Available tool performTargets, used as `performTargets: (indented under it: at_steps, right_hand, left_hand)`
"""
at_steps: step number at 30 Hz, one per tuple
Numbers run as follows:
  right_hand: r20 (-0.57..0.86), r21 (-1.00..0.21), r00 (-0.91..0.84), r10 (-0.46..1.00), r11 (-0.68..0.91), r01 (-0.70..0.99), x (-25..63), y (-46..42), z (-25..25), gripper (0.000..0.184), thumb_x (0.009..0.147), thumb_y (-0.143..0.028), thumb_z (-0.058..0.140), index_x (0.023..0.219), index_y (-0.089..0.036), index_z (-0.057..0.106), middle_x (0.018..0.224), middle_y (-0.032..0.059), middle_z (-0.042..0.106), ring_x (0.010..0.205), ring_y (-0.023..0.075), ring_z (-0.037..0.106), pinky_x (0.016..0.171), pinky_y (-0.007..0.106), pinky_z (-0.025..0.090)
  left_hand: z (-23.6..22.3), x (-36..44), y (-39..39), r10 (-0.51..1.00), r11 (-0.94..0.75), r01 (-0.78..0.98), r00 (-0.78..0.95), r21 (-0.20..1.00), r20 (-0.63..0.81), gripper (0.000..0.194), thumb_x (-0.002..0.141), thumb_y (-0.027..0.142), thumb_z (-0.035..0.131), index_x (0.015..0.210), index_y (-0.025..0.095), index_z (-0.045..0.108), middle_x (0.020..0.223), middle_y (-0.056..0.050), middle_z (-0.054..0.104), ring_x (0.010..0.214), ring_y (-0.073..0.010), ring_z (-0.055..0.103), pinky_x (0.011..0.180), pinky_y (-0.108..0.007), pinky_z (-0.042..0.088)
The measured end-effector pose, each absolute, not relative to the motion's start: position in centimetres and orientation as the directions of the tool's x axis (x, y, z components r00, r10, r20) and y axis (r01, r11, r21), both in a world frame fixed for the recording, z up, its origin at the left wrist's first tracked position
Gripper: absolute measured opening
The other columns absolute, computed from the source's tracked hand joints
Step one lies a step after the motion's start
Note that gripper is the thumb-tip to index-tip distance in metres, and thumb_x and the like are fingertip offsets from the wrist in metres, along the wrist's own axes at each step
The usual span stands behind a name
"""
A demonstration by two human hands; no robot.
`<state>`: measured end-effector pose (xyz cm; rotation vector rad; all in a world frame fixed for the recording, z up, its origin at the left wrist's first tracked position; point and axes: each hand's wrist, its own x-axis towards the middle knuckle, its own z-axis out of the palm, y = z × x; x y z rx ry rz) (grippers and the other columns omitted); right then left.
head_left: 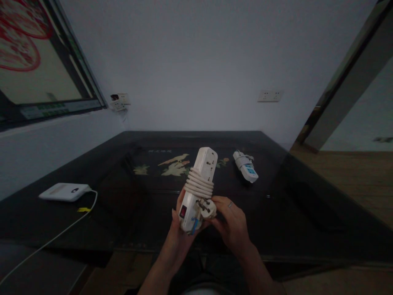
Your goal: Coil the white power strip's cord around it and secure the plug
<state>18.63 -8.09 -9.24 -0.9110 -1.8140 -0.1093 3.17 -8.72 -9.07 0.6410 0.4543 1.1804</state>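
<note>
A white power strip [206, 160] is held tilted above the dark table, its cord [199, 183] wound several times around the middle. Near its lower end shows a red switch [183, 211]. My left hand [176, 235] supports the strip from below and behind, with its fingers partly hidden. Against the lower right side of the strip, my right hand [231, 219] pinches the plug [208, 208], whose metal pins face up. A ring is on one finger of that hand.
On the black table [129, 221] lies a second power strip [245, 166], cord wrapped, at the right. A white device [66, 191] with a cable and a yellow tag [84, 209] sits at the left. Wall sockets [270, 96] are behind; a window [46, 61] is at left.
</note>
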Motion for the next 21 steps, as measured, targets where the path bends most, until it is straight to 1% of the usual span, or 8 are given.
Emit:
performTargets:
  at_steps: [2, 3, 5, 7, 9, 11, 17, 21]
  right_hand:
    - [0.825, -0.334, -0.178, 0.537, 0.716, 0.613, 18.8, -8.1, -9.3, 0.018, 0.089, -0.031, 0.055, 0.1, -0.017, 0.06, 0.095, 0.0096, 0.068, 0.089, 0.0192, 0.065, 0.075, 0.03, 0.053]
    - [0.816, -0.342, -0.186, 0.547, 0.717, 0.607, 19.0, -8.2, -9.3, 0.018, 0.089, -0.03, 0.054, 0.1, -0.017, 0.06, 0.096, 0.0097, 0.068, 0.09, 0.0192, 0.065, 0.076, 0.03, 0.053]
    - [0.795, -0.373, -0.196, 0.574, 0.717, 0.589, 19.2, -8.2, -9.2, 0.018, 0.088, -0.029, 0.055, 0.101, -0.018, 0.061, 0.098, 0.0092, 0.069, 0.091, 0.0188, 0.065, 0.077, 0.029, 0.053]
    - [0.779, -0.405, -0.193, 0.596, 0.714, 0.571, 19.5, -8.3, -8.9, 0.017, 0.088, -0.028, 0.055, 0.101, -0.018, 0.061, 0.097, 0.0084, 0.069, 0.091, 0.0182, 0.065, 0.078, 0.028, 0.053]
    - [0.772, -0.426, -0.185, 0.607, 0.712, 0.559, 19.8, -8.4, -8.4, 0.017, 0.089, -0.03, 0.054, 0.099, -0.019, 0.061, 0.094, 0.0075, 0.07, 0.087, 0.0177, 0.066, 0.076, 0.027, 0.053]
    - [0.761, -0.451, -0.186, 0.622, 0.712, 0.539, 20.0, -8.6, -7.9, 0.016, 0.089, -0.031, 0.054, 0.096, -0.019, 0.062, 0.09, 0.0066, 0.07, 0.083, 0.0171, 0.066, 0.073, 0.026, 0.052]
    - [0.71, -0.571, -0.163, 0.685, 0.696, 0.435, 19.5, -9.1, -7.7, 0.012, 0.088, -0.027, 0.055, 0.095, -0.019, 0.061, 0.09, 0.0054, 0.069, 0.083, 0.0158, 0.064, 0.073, 0.024, 0.05]
    - [0.691, -0.663, -0.088, 0.718, 0.677, 0.319, 18.4, -9.2, -8.1, 0.01, 0.085, -0.027, 0.058, 0.093, -0.02, 0.059, 0.088, 0.0041, 0.065, 0.081, 0.0158, 0.061, 0.071, 0.025, 0.047]
  left_hand:
    - [-8.7, 3.0, -8.6, 0.948, 0.243, -0.685, 0.317, 0.687, -0.02, 0.06, 0.082, 0.054, 0.056, 0.137, 0.04, 0.036, 0.136, -0.005, 0.049, 0.114, -0.0233, 0.053, 0.095, -0.041, 0.044]
    - [-8.6, 2.8, -8.5, 0.948, 0.238, -0.675, 0.318, 0.698, -0.015, 0.059, 0.082, 0.049, 0.059, 0.137, 0.04, 0.037, 0.134, -0.004, 0.051, 0.112, -0.0221, 0.054, 0.096, -0.039, 0.043]
    - [-8.7, 2.4, -8.5, 0.942, 0.227, -0.654, 0.336, 0.722, 0.009, 0.066, 0.079, 0.042, 0.066, 0.137, 0.041, 0.035, 0.131, -0.003, 0.053, 0.111, -0.0214, 0.054, 0.097, -0.037, 0.042]
    - [-9.0, 1.9, -8.6, 0.924, 0.241, -0.622, 0.382, 0.745, 0.02, 0.077, 0.075, 0.039, 0.071, 0.14, 0.042, 0.029, 0.129, -0.004, 0.054, 0.112, -0.0228, 0.055, 0.096, -0.037, 0.042]
    - [-9.6, 1.3, -8.7, 0.889, 0.285, -0.571, 0.458, 0.77, 0.011, 0.086, 0.07, 0.037, 0.076, 0.141, 0.037, 0.027, 0.126, -0.007, 0.056, 0.11, -0.0254, 0.057, 0.094, -0.038, 0.043]
    - [-10.1, 1.0, -8.9, 0.853, 0.332, -0.535, 0.522, 0.777, -0.005, 0.089, 0.065, 0.036, 0.079, 0.141, 0.03, 0.032, 0.117, -0.011, 0.061, 0.104, -0.0275, 0.061, 0.09, -0.039, 0.046]
    - [-9.5, 1.7, -9.6, 0.839, 0.423, -0.594, 0.542, 0.685, -0.047, 0.07, 0.064, 0.033, 0.077, 0.127, 0.018, 0.05, 0.095, -0.009, 0.067, 0.086, -0.0255, 0.065, 0.079, -0.037, 0.051]
    - [-8.9, 2.7, -9.9, 0.875, 0.432, -0.617, 0.463, 0.658, -0.14, 0.053, 0.068, 0.038, 0.074, 0.111, 0.012, 0.059, 0.085, -0.009, 0.067, 0.078, -0.0233, 0.064, 0.073, -0.035, 0.052]
